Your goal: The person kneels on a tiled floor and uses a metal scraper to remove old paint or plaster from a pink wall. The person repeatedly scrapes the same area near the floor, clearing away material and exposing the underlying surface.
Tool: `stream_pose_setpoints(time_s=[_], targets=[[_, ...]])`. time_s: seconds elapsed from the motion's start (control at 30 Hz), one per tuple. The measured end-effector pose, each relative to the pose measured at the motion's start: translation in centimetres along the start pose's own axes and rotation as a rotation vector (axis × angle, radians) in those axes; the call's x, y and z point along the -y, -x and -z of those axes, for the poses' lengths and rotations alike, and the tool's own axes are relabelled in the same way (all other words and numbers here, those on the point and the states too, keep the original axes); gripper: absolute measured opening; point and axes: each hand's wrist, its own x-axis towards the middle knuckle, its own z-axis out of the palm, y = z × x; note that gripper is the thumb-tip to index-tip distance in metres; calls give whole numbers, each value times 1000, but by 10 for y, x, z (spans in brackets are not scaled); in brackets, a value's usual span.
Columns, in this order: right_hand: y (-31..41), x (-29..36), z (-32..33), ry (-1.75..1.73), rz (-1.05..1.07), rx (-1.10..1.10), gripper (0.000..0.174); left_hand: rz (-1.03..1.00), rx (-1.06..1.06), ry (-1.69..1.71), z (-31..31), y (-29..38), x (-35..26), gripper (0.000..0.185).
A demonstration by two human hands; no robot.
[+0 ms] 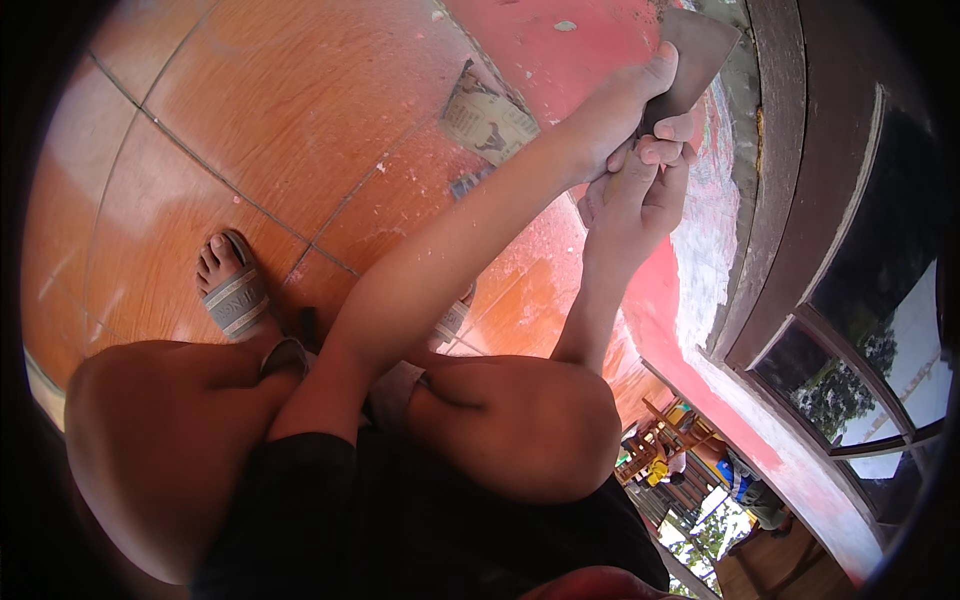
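Observation:
A wide-bladed putty knife [694, 64] is held in both hands at the upper right, close to the painted wall. My left hand [619, 101] grips the blade, its thumb lying flat on the metal and its fingertips showing past the far edge. Below it, my right hand [637, 199] is closed around the handle, a yellowish bit of which shows between the fingers. Pale dust coats the fingers of both hands. Beside them, the pink wall [656, 300] carries a rough white patch [705, 247] along the window frame.
The dark wooden window frame [780, 187] and its glass panes [870, 367] border the wall at right. A printed, torn sheet [487, 124] lies on the dusty orange floor tiles [300, 112]. My sandalled foot [232, 289] is at left. Wooden furniture [675, 431] stands in the background.

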Motion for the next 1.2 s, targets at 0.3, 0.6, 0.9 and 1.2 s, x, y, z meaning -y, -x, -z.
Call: stream_pose_setpoints(time_s=[0.3, 0.6, 0.9, 1.2], targets=[[2, -7, 7, 25, 75, -21, 12, 63, -4, -51, 4, -1, 9, 47], [-7, 15, 15, 83, -16, 61, 11, -53, 78, 104, 3, -11, 15, 54], [36, -11, 66, 41, -10, -49, 13, 149, 128, -31, -16, 12, 66, 63], [40, 0, 90, 114, 31, -83, 31, 214, 135, -37, -32, 12, 85, 66]])
